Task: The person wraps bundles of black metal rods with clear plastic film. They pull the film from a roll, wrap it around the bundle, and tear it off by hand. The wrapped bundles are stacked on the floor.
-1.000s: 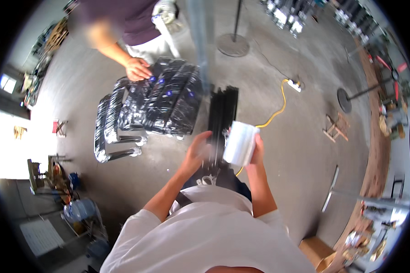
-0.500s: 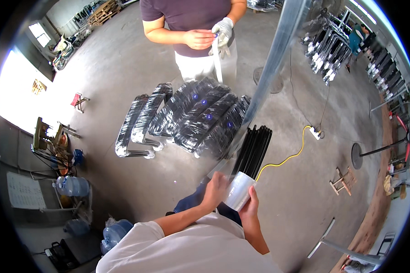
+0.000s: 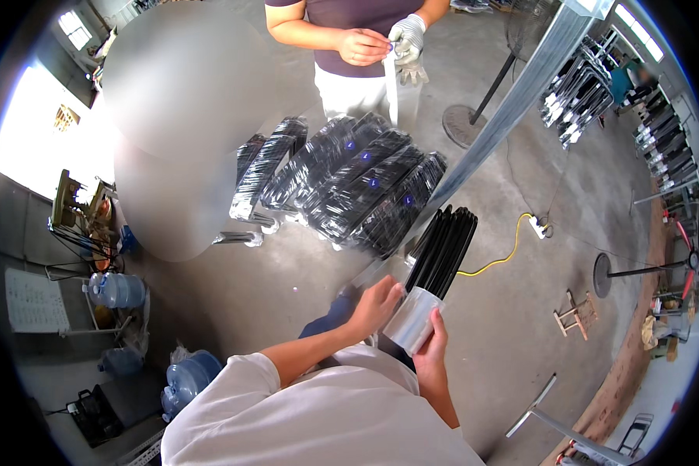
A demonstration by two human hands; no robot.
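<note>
Below the black rods [image 3: 443,248], both hands grip the film roll [image 3: 413,320] — left hand [image 3: 374,307] above, right hand [image 3: 433,351] beneath.

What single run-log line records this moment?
left hand: on film roll | right hand: grips roll | black bars: beside roll | co-worker: opposite

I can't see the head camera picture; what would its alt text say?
Seen from above, a person's left hand and right hand hold a roll of clear wrap against a bundle of black bars. Beyond lies a pile of wrapped black bundles, where a co-worker stands on the concrete floor.
</note>
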